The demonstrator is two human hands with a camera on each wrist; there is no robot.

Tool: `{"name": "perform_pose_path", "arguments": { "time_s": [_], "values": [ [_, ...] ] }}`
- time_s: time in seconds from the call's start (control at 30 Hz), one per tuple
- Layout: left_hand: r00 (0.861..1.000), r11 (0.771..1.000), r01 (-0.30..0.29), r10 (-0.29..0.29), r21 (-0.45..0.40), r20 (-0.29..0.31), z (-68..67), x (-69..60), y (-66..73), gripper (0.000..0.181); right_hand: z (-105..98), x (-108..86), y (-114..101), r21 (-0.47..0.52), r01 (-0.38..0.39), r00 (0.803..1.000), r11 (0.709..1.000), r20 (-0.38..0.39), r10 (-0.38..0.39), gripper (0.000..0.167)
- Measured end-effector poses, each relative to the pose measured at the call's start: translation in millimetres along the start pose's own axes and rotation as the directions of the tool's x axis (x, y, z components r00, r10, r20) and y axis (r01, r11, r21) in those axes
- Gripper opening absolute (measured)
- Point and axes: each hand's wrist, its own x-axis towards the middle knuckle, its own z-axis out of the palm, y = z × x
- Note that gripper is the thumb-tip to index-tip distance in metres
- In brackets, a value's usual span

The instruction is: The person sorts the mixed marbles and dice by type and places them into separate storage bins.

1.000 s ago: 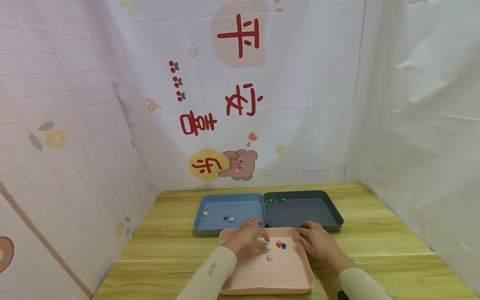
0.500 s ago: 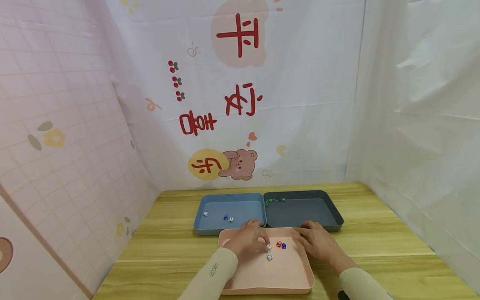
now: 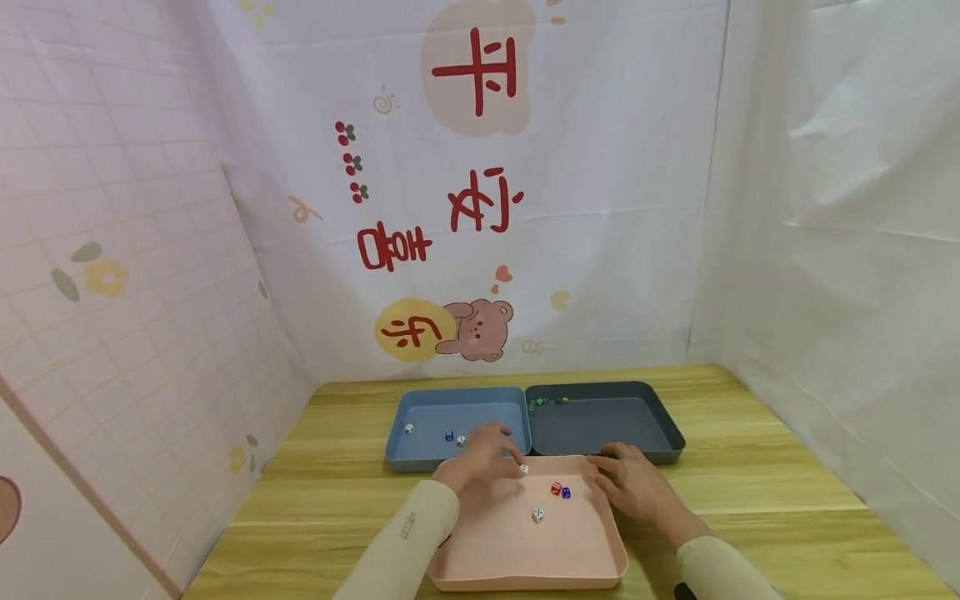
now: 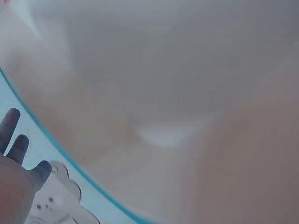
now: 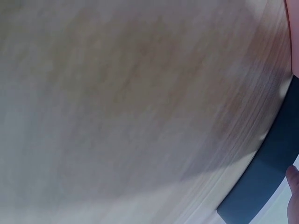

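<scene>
A white die (image 3: 524,469) is pinched at the fingertips of my left hand (image 3: 480,457), over the far part of the pink tray (image 3: 517,550). Inside that tray lie another white die (image 3: 537,515), a red die (image 3: 556,488) and a blue die (image 3: 566,493); the red and blue ones sit close together. My right hand (image 3: 637,486) rests on the tray's right rim near the far corner, fingers fairly straight. The left wrist view catches some left fingers (image 4: 18,149) spread at its edge, without the die. Only a bit of the right hand (image 5: 293,196) appears in the right wrist view.
Behind the pink tray stands a blue tray (image 3: 420,459) with two white dice (image 3: 461,441) and a blue die (image 3: 449,435). Right of it, a dark tray (image 3: 615,425) holds several green dice (image 3: 542,402) in its far left corner. A printed cloth (image 3: 600,250) hangs behind.
My left hand has closed on the farther white die and carried it up and away, toward the blue tray. My right hand has stayed at the rim.
</scene>
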Motion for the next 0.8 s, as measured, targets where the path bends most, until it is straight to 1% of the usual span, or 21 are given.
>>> {"name": "perform_pose_path", "arguments": {
  "time_s": [0.17, 0.3, 0.37, 0.47, 0.53, 0.57, 0.63, 0.7, 0.77, 0.8],
  "values": [
    [0.999, 0.999, 0.018, -0.020, -0.049, -0.033, -21.6, -1.5, -19.6, 0.007, 1, 0.1, 1, -0.005, 0.003, 1.000, 1.000, -0.003, -0.003, 0.029],
    [0.996, 0.997, 0.034, -0.040, -0.071, -0.080, -36.1, -2.2, -39.2, 0.007, 1, 0.4, 1, -0.007, 0.006, 1.000, 1.000, -0.002, -0.006, 0.029],
    [0.993, 0.996, 0.057, -0.064, -0.073, -0.102, -43.6, -2.7, -47.5, 0.007, 1, 0.4, 2, -0.006, 0.007, 1.000, 1.000, -0.005, -0.007, 0.029],
    [0.981, 0.991, 0.122, -0.128, -0.047, -0.148, -52.7, -4.3, -59.2, 0.008, 0, 0.2, 2, -0.003, 0.012, 1.000, 1.000, -0.008, -0.012, 0.029],
    [0.966, 0.984, 0.178, -0.180, -0.026, -0.184, -56.6, -5.4, -67.4, 0.008, 0, 0.0, 2, -0.003, 0.015, 1.000, 1.000, -0.011, -0.015, 0.029],
    [0.956, 0.977, 0.210, -0.210, -0.022, -0.205, -57.6, -5.9, -71.6, 0.009, 0, -0.1, 1, -0.003, 0.016, 1.000, 1.000, -0.013, -0.016, 0.029],
    [0.931, 0.962, 0.272, -0.270, -0.025, -0.247, -58.2, -6.6, -80.5, 0.009, 0, -0.2, 1, -0.002, 0.018, 1.000, 1.000, -0.017, -0.018, 0.029],
    [0.900, 0.941, 0.335, -0.334, -0.045, -0.281, -57.3, -7.1, -89.3, 0.011, 0, -0.4, 1, -0.004, 0.018, 1.000, 1.000, -0.020, -0.018, 0.029],
    [0.870, 0.924, 0.377, -0.375, -0.058, -0.319, -55.6, -7.9, -97.2, 0.012, 0, -0.7, 1, -0.002, 0.022, 0.999, 1.000, -0.023, -0.022, 0.029],
    [0.859, 0.918, 0.392, -0.388, -0.059, -0.335, -54.3, -8.3, -100.9, 0.013, 0, -0.8, 1, 0.000, 0.024, 0.999, 1.000, -0.024, -0.024, 0.029]
  ]
}}
